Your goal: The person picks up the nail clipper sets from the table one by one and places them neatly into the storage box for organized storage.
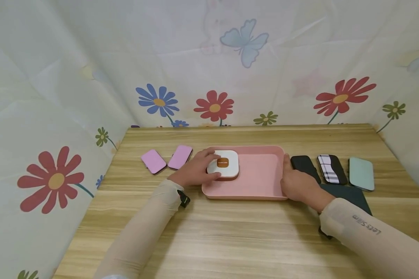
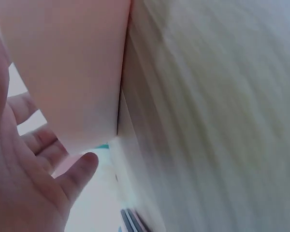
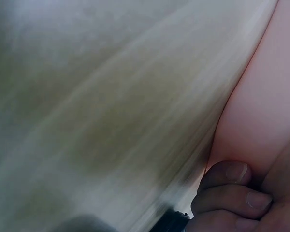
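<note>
A pink tray (image 1: 260,176) lies on the wooden table, and a white rounded-square case (image 1: 232,168) with a brown label sits in its left part. Reaching over the left rim, my left hand (image 1: 199,166) holds the case, thumb on the near side and fingers over the top and far side. In the left wrist view the thumb (image 2: 79,174) shows beyond the tray's wall (image 2: 72,72). My right hand (image 1: 298,184) holds the tray's right end, thumb along the rim. Its other fingers (image 3: 229,195) are curled by the outer wall (image 3: 261,106) in the right wrist view.
Two pink-purple cases (image 1: 154,161) lie left of the tray. To the right are a black case (image 1: 305,166), a black-and-plaid case (image 1: 331,169) and a mint-green case (image 1: 361,173). A dark flat piece (image 1: 350,195) is partly under the right forearm. A flowered curtain (image 1: 181,46) surrounds the table.
</note>
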A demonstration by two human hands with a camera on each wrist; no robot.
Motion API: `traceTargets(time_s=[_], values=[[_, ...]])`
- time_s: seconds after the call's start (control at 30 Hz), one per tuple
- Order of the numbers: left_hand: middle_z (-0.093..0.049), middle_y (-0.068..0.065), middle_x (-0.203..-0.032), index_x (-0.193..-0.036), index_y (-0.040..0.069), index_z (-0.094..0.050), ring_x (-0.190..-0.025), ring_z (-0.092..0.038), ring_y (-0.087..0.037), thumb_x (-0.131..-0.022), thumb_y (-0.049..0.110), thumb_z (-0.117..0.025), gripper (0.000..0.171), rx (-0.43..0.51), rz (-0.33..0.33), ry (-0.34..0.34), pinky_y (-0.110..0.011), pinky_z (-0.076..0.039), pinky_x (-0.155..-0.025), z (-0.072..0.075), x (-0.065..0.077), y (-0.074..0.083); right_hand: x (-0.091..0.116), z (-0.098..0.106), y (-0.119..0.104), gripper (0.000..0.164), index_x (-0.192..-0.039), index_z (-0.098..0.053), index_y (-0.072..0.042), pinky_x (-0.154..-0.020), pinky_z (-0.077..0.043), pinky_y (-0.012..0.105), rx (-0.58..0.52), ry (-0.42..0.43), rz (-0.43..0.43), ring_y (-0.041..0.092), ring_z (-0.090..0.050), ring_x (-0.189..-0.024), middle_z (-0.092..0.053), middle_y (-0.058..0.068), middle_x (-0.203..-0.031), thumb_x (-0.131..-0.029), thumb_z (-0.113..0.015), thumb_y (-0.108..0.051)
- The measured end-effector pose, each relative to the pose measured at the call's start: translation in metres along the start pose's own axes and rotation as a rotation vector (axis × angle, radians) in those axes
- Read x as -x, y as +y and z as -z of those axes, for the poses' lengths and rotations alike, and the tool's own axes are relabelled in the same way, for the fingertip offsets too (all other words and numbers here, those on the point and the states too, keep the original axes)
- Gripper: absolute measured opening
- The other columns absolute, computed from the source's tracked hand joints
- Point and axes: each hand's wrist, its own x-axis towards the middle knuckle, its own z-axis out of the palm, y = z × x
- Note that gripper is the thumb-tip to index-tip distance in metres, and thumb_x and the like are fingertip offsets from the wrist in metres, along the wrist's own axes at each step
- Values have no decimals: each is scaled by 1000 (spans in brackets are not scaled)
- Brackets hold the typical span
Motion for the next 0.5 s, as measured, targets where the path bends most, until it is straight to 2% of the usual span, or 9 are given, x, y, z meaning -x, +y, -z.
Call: traceTargets(time_s=[0.17, 0.33, 0.5], values=[[-27, -5, -163, -154, 20, -39, -148, -30, -23, -97, 52, -56, 68, 2, -36, 32, -44, -34, -117, 4, 7, -5, 0, 0, 1, 80, -152, 23, 6, -40, -26, 27, 1, -2, -9, 14, -42, -41, -51, 2, -54, -102, -34, -20], [-36, -9, -156, -156, 15, -32, -144, -36, -25, -100, 40, -56, 66, -5, -69, 67, -44, -36, -116, 12, 16, -8, 1, 1, 0, 80, -152, 23, 7, -40, -27, 28, -1, -2, -10, 16, -43, -42, -51, 2, -54, -102, -34, -19], [-40, -9, -153, -154, 12, -35, -143, -37, -27, -97, 31, -60, 66, -13, -49, 109, -45, -35, -116, 21, 25, -19, 1, 1, -1, 81, -152, 22, 7, -40, -26, 27, -2, -5, -8, 15, -42, -42, -51, 2, -55, -102, -35, -19]])
